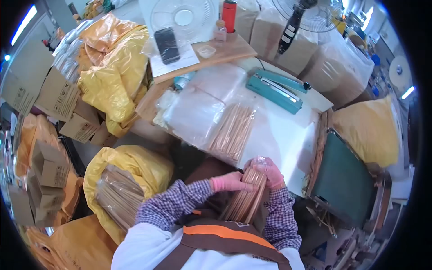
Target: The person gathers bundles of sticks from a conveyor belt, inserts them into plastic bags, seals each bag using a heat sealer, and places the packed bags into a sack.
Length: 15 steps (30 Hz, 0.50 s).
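In pink gloves, both my hands are on a clear plastic bag of long thin wooden sticks, held tilted close to my apron. My left hand grips the bundle's left side, its thumb lying across the sticks. Closed round the upper right end is my right hand, where the clear plastic bunches up. Another bagged bundle of sticks lies flat on the white table just ahead. Beside it rests a stack of clear plastic bags.
A teal heat sealer sits on the table. The wooden shelf behind bears a phone and a red flask. At left, a yellow sack contains bagged sticks, near cardboard boxes. A fan stands behind.
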Tool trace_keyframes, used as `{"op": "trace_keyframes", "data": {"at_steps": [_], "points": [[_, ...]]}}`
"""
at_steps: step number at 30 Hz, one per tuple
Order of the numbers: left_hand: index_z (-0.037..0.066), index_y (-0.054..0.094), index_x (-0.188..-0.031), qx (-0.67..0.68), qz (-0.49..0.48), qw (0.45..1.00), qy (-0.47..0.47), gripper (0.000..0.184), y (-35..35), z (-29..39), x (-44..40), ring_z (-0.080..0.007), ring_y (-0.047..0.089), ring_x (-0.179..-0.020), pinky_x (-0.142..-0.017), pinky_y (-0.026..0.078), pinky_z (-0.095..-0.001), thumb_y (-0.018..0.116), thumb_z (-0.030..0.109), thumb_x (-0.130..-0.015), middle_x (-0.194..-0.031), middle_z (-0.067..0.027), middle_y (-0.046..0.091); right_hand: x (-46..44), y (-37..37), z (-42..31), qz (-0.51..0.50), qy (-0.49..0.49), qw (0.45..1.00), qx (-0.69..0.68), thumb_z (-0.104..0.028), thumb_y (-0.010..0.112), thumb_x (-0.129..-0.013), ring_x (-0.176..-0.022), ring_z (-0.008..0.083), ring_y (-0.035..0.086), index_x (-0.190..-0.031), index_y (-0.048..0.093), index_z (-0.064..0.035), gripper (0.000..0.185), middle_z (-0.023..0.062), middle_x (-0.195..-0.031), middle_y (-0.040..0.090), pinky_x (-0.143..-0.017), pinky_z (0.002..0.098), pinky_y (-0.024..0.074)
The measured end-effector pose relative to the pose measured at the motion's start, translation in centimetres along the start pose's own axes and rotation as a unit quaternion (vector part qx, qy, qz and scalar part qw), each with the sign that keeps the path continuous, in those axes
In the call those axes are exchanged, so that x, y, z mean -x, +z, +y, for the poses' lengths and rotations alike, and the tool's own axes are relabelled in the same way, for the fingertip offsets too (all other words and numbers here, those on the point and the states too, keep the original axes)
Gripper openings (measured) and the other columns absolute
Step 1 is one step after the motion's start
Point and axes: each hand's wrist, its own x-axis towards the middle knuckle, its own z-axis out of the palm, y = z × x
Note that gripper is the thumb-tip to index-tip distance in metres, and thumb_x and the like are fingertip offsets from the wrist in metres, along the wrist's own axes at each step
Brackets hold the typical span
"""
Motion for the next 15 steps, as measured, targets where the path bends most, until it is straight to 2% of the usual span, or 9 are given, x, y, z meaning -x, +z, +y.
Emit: {"op": "trace_keyframes", "data": {"at_steps": [1, 3, 4, 5, 10, 11, 12, 13, 15], "points": [[0.006, 0.065, -0.104, -0.212, -0.029, 0.976, -0.051, 0.041, -2.9, 2.4, 1.8, -0.0206, 0.062, -0.078, -0.074, 0.049, -0.0326, 0.063, 0.04, -0.081, -0.087, -0.0137, 0.066, 0.4, 0.5, 0.2, 0.012, 0.023, 1.0, 0.008, -0.026, 0.066, -0.077, -0.083, 0.021, 0.062, -0.095, 0.063, 0.0023, 0.034, 0.0137, -0.087, 0.064, -0.076, 0.0313, 0.0494], [0.007, 0.069, -0.089, -0.411, 0.151, 0.888, 0.143, 0.036, -8.9, -2.2, 2.0, -0.03, 0.063, -0.07, -0.069, 0.05, -0.0381, 0.059, 0.04, -0.08, -0.078, -0.014, 0.066, 0.8, 0.9, 0.3, 0.036, -0.026, 0.999, 0.002, -0.025, 0.062, -0.08, -0.081, 0.0205, 0.062, -0.088, 0.063, 0.0019, 0.029, 0.0138, -0.084, 0.064, -0.074, 0.0312, 0.0496], [0.009, 0.068, -0.084, -0.497, 0.282, 0.82, -0.012, 0.028, -13.0, -4.1, 1.6, -0.0297, 0.063, -0.071, -0.067, 0.05, -0.0386, 0.059, 0.036, -0.079, -0.076, -0.013, 0.065, 0.9, 1.0, 0.3, 0.051, -0.055, 0.997, -0.002, -0.025, 0.06, -0.081, -0.08, 0.0202, 0.062, -0.085, 0.063, 0.0017, 0.027, 0.0138, -0.082, 0.064, -0.073, 0.0311, 0.0497], [0.012, 0.068, -0.079, -0.281, 0.42, 0.863, 0.013, 0.023, -16.3, -4.4, 2.6, -0.0315, 0.063, -0.075, -0.069, 0.05, -0.0424, 0.061, 0.034, -0.074, -0.078, -0.0157, 0.065, 1.0, 1.0, 0.5, 0.054, -0.056, 0.997, -0.015, -0.024, 0.059, -0.082, -0.08, 0.0201, 0.062, -0.085, 0.063, 0.0015, 0.026, 0.0135, -0.082, 0.064, -0.073, 0.0312, 0.0495], [0.011, 0.058, -0.088, -0.47, 0.31, 0.824, 0.063, 0.044, -23.2, -10.3, 3.2, -0.029, 0.055, -0.089, -0.079, 0.044, -0.0394, 0.074, 0.043, -0.062, -0.088, -0.0095, 0.056, 1.5, 0.0, 0.1, 0.079, -0.073, 0.993, 0.053, -0.02, 0.052, -0.086, -0.078, 0.0197, 0.061, -0.082, 0.062, 0.0005, 0.023, 0.011, -0.081, 0.064, -0.074, 0.0323, 0.0487], [0.01, 0.058, -0.088, -0.469, 0.342, 0.812, 0.061, 0.045, -21.7, -9.9, 3.7, -0.0295, 0.054, -0.091, -0.078, 0.043, -0.0407, 0.075, 0.042, -0.061, -0.087, -0.0103, 0.056, 1.7, 0.1, 0.2, 0.092, -0.079, 0.989, 0.085, -0.02, 0.051, -0.086, -0.078, 0.0195, 0.061, -0.081, 0.063, 0.0005, 0.024, 0.0105, -0.08, 0.064, -0.074, 0.0322, 0.0484], [0.01, 0.058, -0.088, -0.47, 0.418, 0.762, 0.153, 0.044, -20.7, -11.7, 3.6, -0.0298, 0.053, -0.09, -0.078, 0.043, -0.0415, 0.075, 0.042, -0.063, -0.089, -0.0103, 0.055, 1.5, 0.2, 0.5, 0.121, -0.089, 0.982, 0.116, -0.019, 0.05, -0.086, -0.077, 0.0193, 0.061, -0.081, 0.063, 0.0005, 0.025, 0.0101, -0.079, 0.064, -0.075, 0.0321, 0.0481], [0.01, 0.057, -0.09, -0.473, 0.441, 0.738, 0.192, 0.046, -20.1, -12.3, 3.9, -0.029, 0.052, -0.089, -0.077, 0.043, -0.0414, 0.077, 0.04, -0.06, -0.091, -0.01, 0.056, 1.1, 0.0, 0.2, 0.06, -0.267, 0.875, 0.4, -0.019, 0.055, -0.083, -0.077, 0.0193, 0.061, -0.081, 0.065, 0.0001, 0.022, 0.0094, -0.078, 0.064, -0.074, 0.0316, 0.0481], [0.006, 0.055, -0.072, -0.412, 0.417, 0.792, 0.169, 0.026, -20.1, -13.5, 3.3, -0.0315, 0.051, -0.081, -0.07, 0.042, -0.0439, 0.073, 0.022, -0.061, -0.084, -0.0129, 0.055, -0.7, -0.9, 3.1, 0.068, -0.278, 0.905, 0.314, -0.022, 0.061, -0.07, -0.088, 0.0319, 0.059, -0.101, 0.061, -0.0012, 0.038, 0.0162, -0.09, 0.061, -0.081, 0.0379, 0.0459]]}}
